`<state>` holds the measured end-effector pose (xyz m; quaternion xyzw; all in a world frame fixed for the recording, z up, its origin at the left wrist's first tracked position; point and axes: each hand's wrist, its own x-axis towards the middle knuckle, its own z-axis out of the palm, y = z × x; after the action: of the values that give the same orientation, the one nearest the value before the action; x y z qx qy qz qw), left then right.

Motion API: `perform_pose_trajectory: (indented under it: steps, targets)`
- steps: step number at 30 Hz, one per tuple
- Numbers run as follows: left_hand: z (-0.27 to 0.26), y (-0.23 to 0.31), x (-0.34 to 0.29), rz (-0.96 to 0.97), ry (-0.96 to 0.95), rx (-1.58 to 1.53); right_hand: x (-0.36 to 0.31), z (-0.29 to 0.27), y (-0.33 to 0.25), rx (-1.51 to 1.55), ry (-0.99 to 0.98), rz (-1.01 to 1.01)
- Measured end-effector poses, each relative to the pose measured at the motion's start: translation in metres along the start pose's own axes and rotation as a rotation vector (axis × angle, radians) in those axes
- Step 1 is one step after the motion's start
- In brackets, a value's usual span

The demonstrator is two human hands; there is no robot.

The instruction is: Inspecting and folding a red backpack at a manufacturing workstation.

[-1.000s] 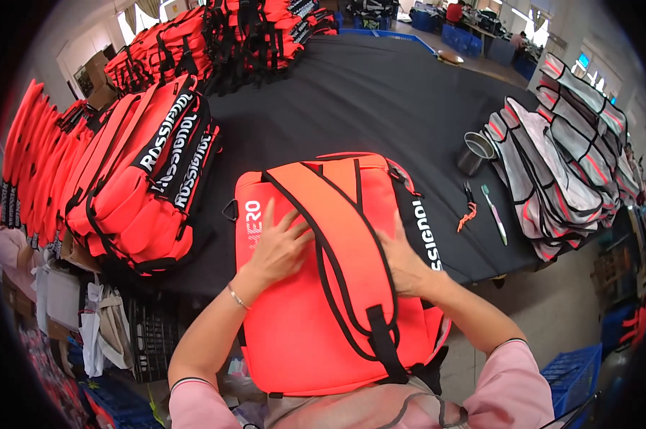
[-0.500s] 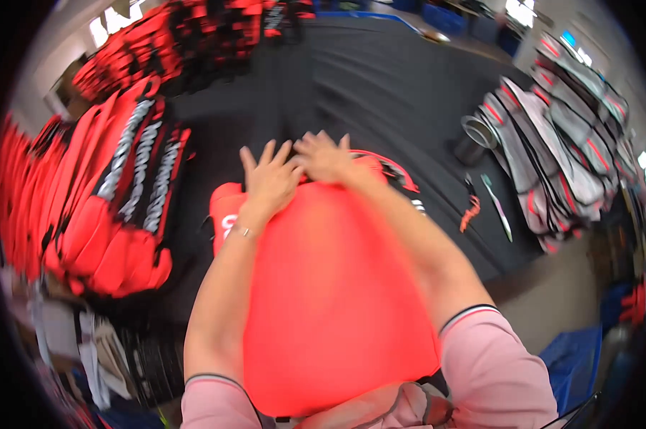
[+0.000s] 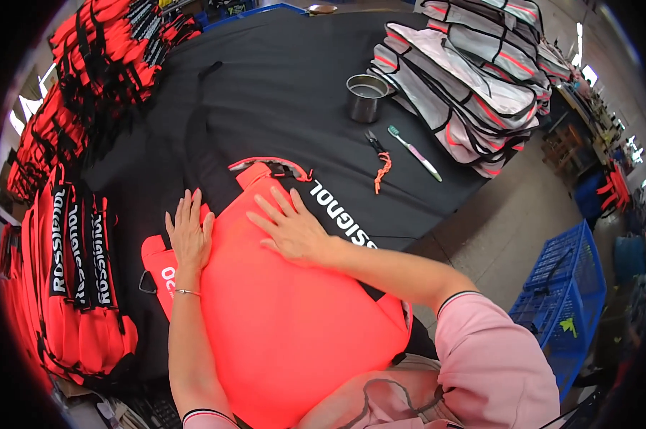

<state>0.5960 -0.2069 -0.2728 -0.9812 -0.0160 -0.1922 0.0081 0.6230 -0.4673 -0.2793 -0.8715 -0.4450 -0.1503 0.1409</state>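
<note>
- Centrally, the orange bag (image 3: 287,322) lay flat on the black tabletop (image 3: 280,107), its near end at the tabletop's near edge by the person's body and its plain side up, with a black lettered side panel along its right edge.
- Left hand (image 3: 189,239): open, fingers spread, palm pressed flat on the bag's upper left part; it gripped nothing.
- Right hand (image 3: 289,227): likewise open and flat, resting on the bag near its top, close to the zipper opening.
- Judged progress: the bag appeared laid out and under smoothing; it had not yet joined the finished orange bags stacked at the left (image 3: 73,286).
- Beyond the bag lay small snips with an orange cord (image 3: 380,161), a toothbrush (image 3: 414,152) and a metal cup (image 3: 366,96).
- Far right: a pile of grey panels (image 3: 473,79); more orange bags at the far left (image 3: 108,43).
</note>
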Motion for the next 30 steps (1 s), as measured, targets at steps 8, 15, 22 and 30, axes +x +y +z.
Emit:
perform_pose_trajectory:
  steps: [8,15,22,30]
  targets:
    - [-0.015,0.092,-0.053,-0.07,-0.072,-0.355,-0.019,-0.077,0.093,0.216,0.38,0.454]
    - [-0.043,0.124,-0.047,0.016,0.158,-0.225,-0.046,-0.04,0.192,-0.312,0.024,0.785]
    - [-0.03,0.149,-0.071,0.143,0.172,-0.147,-0.053,-0.07,0.164,0.012,0.09,0.802]
    - [-0.025,0.164,-0.082,0.12,0.191,-0.07,0.003,-0.09,0.071,0.303,0.215,0.341]
